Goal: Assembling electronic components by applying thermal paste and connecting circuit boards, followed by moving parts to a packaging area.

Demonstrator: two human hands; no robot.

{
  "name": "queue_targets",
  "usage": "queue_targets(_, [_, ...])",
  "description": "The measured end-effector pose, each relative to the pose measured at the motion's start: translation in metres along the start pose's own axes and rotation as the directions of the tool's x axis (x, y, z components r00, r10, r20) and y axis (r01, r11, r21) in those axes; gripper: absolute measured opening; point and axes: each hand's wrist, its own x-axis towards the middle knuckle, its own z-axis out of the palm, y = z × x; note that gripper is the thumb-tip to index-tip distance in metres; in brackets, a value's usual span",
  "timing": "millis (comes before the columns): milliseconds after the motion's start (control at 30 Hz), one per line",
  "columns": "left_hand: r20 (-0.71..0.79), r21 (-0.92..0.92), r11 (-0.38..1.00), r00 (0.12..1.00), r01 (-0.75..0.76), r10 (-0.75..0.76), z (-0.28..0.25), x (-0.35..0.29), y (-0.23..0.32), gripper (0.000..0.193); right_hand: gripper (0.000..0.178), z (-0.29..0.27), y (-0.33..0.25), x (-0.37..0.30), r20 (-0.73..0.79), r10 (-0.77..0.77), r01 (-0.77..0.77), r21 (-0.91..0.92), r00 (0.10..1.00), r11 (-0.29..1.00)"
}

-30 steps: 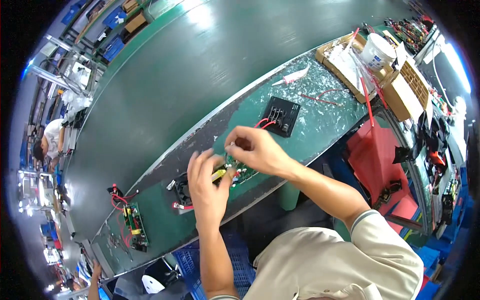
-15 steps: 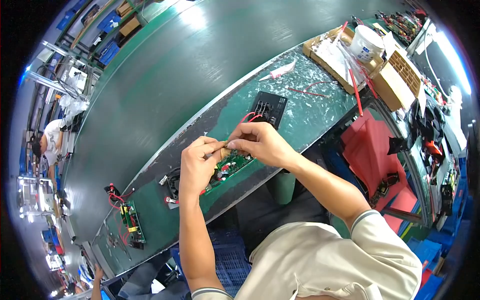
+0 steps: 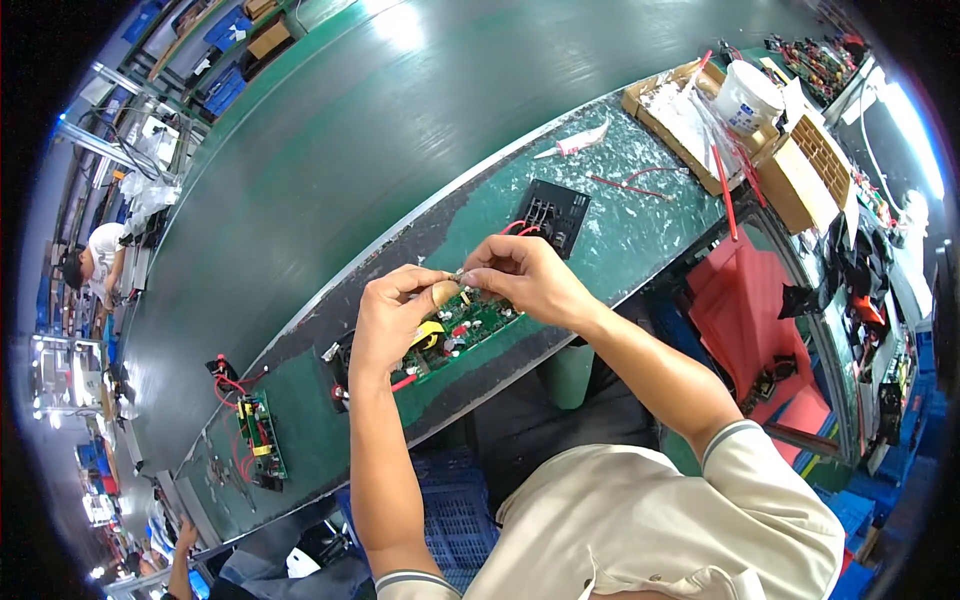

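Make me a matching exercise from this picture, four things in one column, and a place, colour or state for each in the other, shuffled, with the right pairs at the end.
Column one
1. Left hand
2. White bucket
3. Black panel
4. Circuit board nearest the hands

Column two
A. Upper right, near a cardboard box
B. Green, with a yellow part on it
C. Fingers bent, close to the right hand
D. On the bench, red wires beside it

Right pairs: 1-C, 2-A, 3-D, 4-B
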Motion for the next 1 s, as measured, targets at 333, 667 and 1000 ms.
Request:
queue_targets(333, [-0.047,-0.016,1.000,0.999,-0.003,0.002,0.013,-0.002,0.009,0.019,0.014,-0.006,0.004,0.005,-0.011,0.126,-0.125,0.064,0.992,0.990])
queue_targets(667, [-0.097,0.351,0.918,0.968,-0.186,0.233,0.035,-0.005,0.014,0.019,0.025,-0.007,0.022,-0.004,-0.021,0.166,-0.166,0.022,0.986,0.986])
queue_targets(1000, [-0.159,0.005,0.999,0.986,-0.054,0.054,0.031,-0.014,0.012,0.017,0.038,-0.113,-0.004,0.014,-0.286,-0.324,-0.184,-0.932,0.902,0.313])
